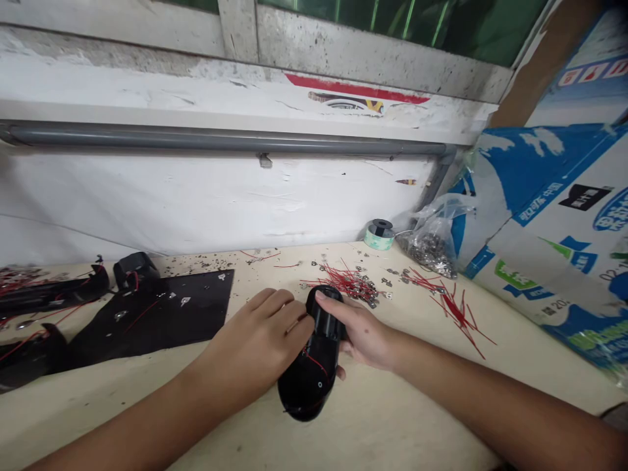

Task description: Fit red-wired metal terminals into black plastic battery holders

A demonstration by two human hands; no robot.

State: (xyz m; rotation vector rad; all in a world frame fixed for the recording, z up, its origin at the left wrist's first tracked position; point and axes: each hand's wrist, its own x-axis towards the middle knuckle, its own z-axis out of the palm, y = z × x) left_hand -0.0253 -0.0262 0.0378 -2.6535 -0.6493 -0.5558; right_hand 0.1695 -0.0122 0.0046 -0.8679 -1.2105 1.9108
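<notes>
Near the middle of the bench [402, 425], between both hands, I see a black shell [301, 392]; it is long, with a rounded near end. My right hand [363, 333] holds it at the far end: the thumb presses on top, and the other fingers go around the right side, partly hidden. My left hand [272, 327] is curled narrow over the shell's left edge — its fingertips are hidden from my camera, so I cannot tell if they pinch something. Inside the shell, a thin red wire [318, 361] runs toward the right side.

Just beyond the shell lies a pile of red wires [350, 281] with small metal tabs among them, and to its right a looser bunch [458, 307]. Farther back, near the wall [206, 203], I find a roll of tape [379, 241] with a black spool [383, 226] on it. Beside this stands a clear bag [432, 252] of metal pieces, close to a blue and white box [549, 222].

On the left side is a dark sheet [196, 307] with some tabs scattered on it — around it are more black parts [135, 269], several with red wire.
</notes>
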